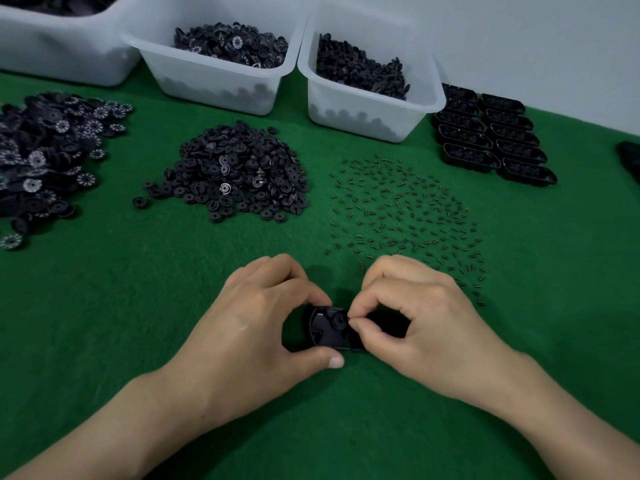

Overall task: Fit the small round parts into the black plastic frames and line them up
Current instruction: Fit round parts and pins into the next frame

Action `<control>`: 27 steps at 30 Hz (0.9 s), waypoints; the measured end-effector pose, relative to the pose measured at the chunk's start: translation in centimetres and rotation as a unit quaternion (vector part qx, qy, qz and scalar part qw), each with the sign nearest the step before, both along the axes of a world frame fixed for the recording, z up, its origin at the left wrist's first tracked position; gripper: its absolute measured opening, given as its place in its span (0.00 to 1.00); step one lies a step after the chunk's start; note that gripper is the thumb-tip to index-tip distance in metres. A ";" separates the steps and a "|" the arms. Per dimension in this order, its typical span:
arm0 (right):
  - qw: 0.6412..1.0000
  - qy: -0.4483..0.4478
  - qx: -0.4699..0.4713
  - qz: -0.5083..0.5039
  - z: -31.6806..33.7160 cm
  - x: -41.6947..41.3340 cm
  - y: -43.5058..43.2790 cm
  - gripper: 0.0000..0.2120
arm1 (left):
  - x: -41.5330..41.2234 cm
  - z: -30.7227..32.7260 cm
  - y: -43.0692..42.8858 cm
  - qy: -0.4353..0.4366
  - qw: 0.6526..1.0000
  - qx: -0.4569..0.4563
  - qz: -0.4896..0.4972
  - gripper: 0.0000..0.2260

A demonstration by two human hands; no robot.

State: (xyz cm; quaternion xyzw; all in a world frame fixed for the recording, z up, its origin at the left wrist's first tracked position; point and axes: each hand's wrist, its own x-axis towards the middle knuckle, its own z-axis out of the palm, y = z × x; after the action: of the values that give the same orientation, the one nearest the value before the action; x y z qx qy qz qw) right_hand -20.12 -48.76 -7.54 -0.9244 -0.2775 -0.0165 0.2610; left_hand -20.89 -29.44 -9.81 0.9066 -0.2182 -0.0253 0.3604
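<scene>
A black plastic frame [329, 336] lies on the green felt near the front middle, between both hands. My left hand [263, 317] grips its left end, thumb on the near edge and fingers on the far edge. My right hand [412, 320] pinches something very small between thumb and forefinger right over the frame's middle, beside a small round part [337, 320] seated in the frame. The frame's right half is hidden under my right hand.
A heap of small black round parts [235, 171] and a scatter of tiny pins [405, 216] lie beyond the hands. Toothed discs [52, 147] are piled at the left. Two white bins [221, 57] [367, 81] stand at the back. Several frames [491, 136] are lined up at the right.
</scene>
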 end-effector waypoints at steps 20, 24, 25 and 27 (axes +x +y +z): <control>0.988 0.037 -0.147 0.030 1.7 0.5 1.4 0.02 | 0.0 0.1 0.0 0.003 1.000 -0.006 -0.005 0.18; 0.972 0.023 -0.218 0.082 2.9 0.4 1.8 0.04 | 0.0 0.1 0.0 -0.012 1.000 0.001 -0.001 0.19; 0.968 0.019 -0.234 0.091 3.2 0.5 1.9 0.04 | -0.1 0.1 0.0 -0.014 1.000 0.001 0.000 0.18; 0.961 0.015 -0.254 0.106 3.7 0.7 2.3 0.04 | 0.0 0.0 0.0 -0.015 1.000 -0.001 0.001 0.17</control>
State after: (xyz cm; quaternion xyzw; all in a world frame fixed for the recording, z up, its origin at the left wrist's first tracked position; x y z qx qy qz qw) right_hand -19.45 -46.44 -3.86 -0.9257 -0.3651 0.0966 0.0222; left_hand -20.93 -29.48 -9.76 0.9068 -0.2227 -0.0116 0.3577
